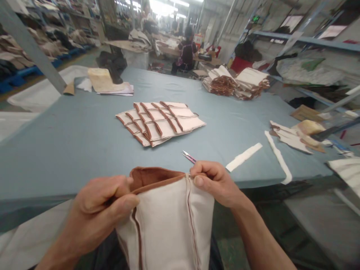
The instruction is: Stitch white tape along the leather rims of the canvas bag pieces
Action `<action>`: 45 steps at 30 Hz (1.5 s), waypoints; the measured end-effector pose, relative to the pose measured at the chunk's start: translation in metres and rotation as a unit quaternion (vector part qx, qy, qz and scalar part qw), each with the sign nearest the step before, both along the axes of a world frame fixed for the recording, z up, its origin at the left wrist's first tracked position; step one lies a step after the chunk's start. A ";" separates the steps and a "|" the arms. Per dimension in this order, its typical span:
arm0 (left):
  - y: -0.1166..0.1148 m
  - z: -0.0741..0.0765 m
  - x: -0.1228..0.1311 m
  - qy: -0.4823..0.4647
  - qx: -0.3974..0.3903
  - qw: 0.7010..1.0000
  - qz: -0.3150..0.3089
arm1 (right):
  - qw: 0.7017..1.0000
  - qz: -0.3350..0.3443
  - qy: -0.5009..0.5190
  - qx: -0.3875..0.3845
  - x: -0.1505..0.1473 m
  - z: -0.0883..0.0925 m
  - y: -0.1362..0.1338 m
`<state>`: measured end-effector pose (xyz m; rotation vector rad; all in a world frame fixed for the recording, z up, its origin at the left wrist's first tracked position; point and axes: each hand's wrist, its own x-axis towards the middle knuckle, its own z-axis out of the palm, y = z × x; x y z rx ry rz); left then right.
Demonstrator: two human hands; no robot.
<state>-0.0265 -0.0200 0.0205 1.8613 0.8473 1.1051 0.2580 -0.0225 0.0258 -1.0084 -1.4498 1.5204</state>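
Note:
A cream sewn fabric piece (165,221), shaped like a pouch with a brown lining, hangs between my two hands over the table's front edge. Its top opening gapes, and seams run down its front. My left hand (104,210) is closed on the rim at the left, thumb on the outside. At the right end of the rim, beside a seam, my right hand (215,182) pinches the edge between thumb and fingers. Just beyond the right hand lies a pair of thread snips (189,156). Farther back, several similar cream pieces with brown edges (163,122) lie overlapped in a flat stack.
The blue-covered table (70,150) spans the view. Two white strips (244,156) lie at the right, near folded fabric pieces (295,137). Fabric bundles (236,82) stand at the back right, a yellowish block (99,79) at the back left. A person (187,52) sits beyond the table.

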 end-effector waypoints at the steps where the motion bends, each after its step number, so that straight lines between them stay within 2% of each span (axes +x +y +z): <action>1: 0.004 0.000 -0.001 0.043 0.015 0.999 -0.001 | 1.000 -0.005 -0.011 0.011 0.002 0.004 -0.001; 4: 0.017 0.000 -0.001 0.144 -0.033 0.988 -0.035 | 0.998 0.011 -0.053 0.044 0.005 0.018 -0.007; 6: 0.024 0.001 0.005 0.172 -0.057 0.981 -0.071 | 0.995 0.035 -0.075 0.055 0.003 0.027 -0.010; 9: 0.032 0.007 0.024 0.124 -0.065 0.980 -0.139 | 0.990 0.054 -0.100 0.086 -0.003 0.034 -0.011; 13: 0.035 0.014 0.050 0.057 -0.113 0.973 -0.191 | 0.981 0.034 -0.130 0.143 -0.005 0.031 -0.008; 20: 0.032 0.008 0.071 0.046 -0.183 0.969 -0.163 | 0.985 0.035 -0.125 0.112 0.008 0.012 -0.009; 26: 0.031 0.004 0.077 0.062 -0.205 0.963 -0.161 | 0.995 0.051 -0.076 0.040 0.014 -0.013 -0.002; 31: 0.033 0.002 0.078 0.073 -0.200 0.963 -0.162 | 0.998 0.050 -0.032 0.010 0.017 -0.029 -0.001; 40: 0.036 -0.003 0.081 0.080 -0.191 0.964 -0.166 | 0.999 0.021 -0.022 0.011 0.016 -0.033 -0.002; 45: 0.034 -0.003 0.082 0.077 -0.187 0.968 -0.149 | 0.997 0.009 -0.055 0.054 0.016 -0.028 -0.003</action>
